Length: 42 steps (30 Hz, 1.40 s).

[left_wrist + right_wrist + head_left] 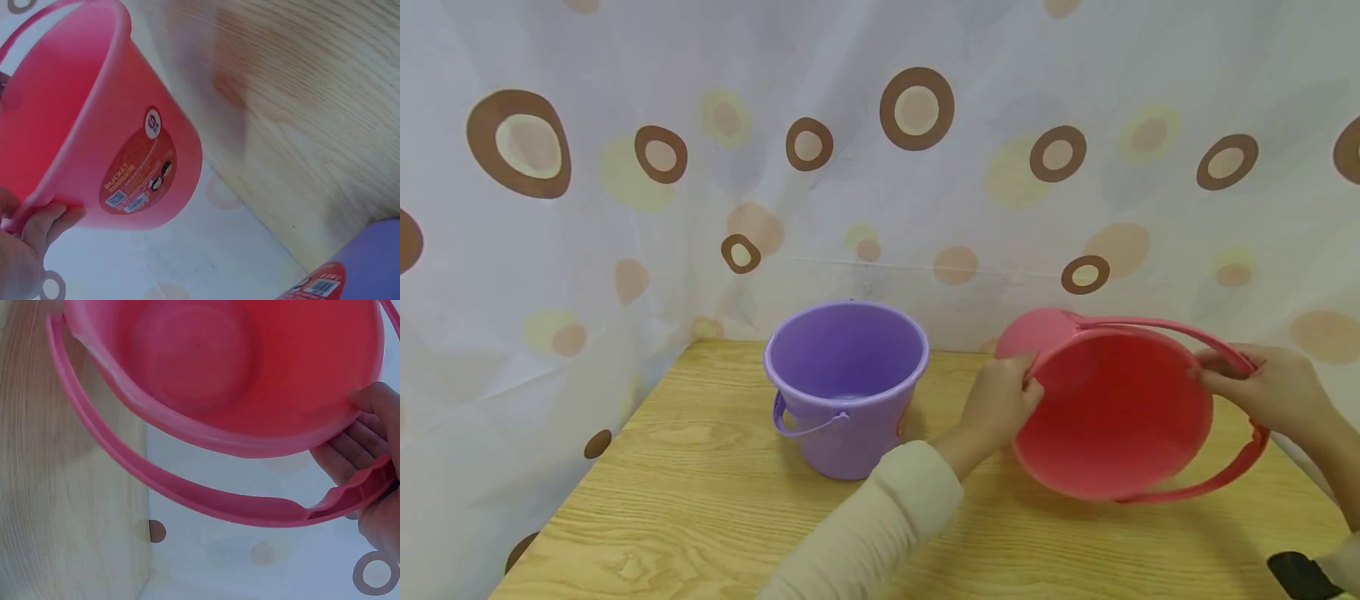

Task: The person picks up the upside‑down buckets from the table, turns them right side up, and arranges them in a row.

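Observation:
A red-pink bucket [1105,417] is tilted on its side above the right part of the table, its mouth turned toward the head camera. The left hand [1002,398] grips its rim on the left, thumb over the edge and fingers on the outer wall. On the opposite side the right hand [1270,387] pinches the rim, thumb inside, with the bucket's handle [206,503] crossing over that hand. An oval label [140,170] shows on the outer wall in the left wrist view. The inside of the bucket holds nothing that shows.
A purple bucket [857,433] stands upright left of the hands, its handle [808,429] hanging down in front. Both are over a wood-grain table [685,500]. A pale curtain [850,208] with brown rings hangs behind and along the left side.

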Available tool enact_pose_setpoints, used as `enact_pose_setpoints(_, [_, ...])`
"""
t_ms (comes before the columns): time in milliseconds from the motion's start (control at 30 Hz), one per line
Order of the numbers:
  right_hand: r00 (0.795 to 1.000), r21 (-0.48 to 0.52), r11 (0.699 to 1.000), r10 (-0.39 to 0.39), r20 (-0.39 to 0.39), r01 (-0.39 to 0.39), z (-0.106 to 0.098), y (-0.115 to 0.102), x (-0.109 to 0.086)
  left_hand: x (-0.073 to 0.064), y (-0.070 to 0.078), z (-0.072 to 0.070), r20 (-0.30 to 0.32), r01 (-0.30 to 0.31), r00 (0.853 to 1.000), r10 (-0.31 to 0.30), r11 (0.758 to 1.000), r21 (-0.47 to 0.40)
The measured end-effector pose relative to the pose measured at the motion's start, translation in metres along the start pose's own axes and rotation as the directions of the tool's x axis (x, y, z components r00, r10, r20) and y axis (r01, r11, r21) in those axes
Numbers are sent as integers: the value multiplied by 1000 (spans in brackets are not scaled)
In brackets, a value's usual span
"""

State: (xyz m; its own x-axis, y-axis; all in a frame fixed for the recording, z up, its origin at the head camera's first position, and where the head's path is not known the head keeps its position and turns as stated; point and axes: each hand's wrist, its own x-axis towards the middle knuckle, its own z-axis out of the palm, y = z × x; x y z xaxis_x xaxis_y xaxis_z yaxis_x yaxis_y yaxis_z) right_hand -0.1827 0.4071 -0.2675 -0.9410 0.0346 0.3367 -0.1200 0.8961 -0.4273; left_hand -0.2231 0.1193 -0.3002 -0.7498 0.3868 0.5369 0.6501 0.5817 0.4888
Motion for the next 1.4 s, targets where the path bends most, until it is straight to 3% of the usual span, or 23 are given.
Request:
enact_pose_setpoints(267, [1000, 52, 999, -2, -6, 2, -3, 4, 9, 7, 4, -8, -17, 37, 999, -37, 999, -28])
enact_pose_setpoints(567, [998, 120, 992, 32, 52, -38, -6, 5, 14, 15, 3, -14, -25, 63, 997, -66, 993, -105])
enact_pose_setpoints(733, [995, 141, 988, 52, 84, -64, -5, 4, 16, 17, 4, -14, -12, 112, 993, -115, 982, -155])
enact_pose_setpoints(1033, [980, 154, 985, 52, 192, -82, -2, -1, 18, 23, 0, -12, -6, 252, 966, -258, 946, -203])
enact_pose_setpoints(1200, [951, 233, 965, 49, 304, -124, 0, 0, 19, 27, 1, -11, 12, 324, 944, -331, 917, -231])
enact_pose_setpoints(1333, [928, 238, 958, 64, 368, -161, 0, 0, 20, 30, 1, -11, 0, 356, 931, -365, 909, -216])
enact_pose_setpoints(1400, [931, 221, 965, 55, 361, -143, 2, 0, 20, 31, 0, -10, -13, 363, 928, -373, 910, -201])
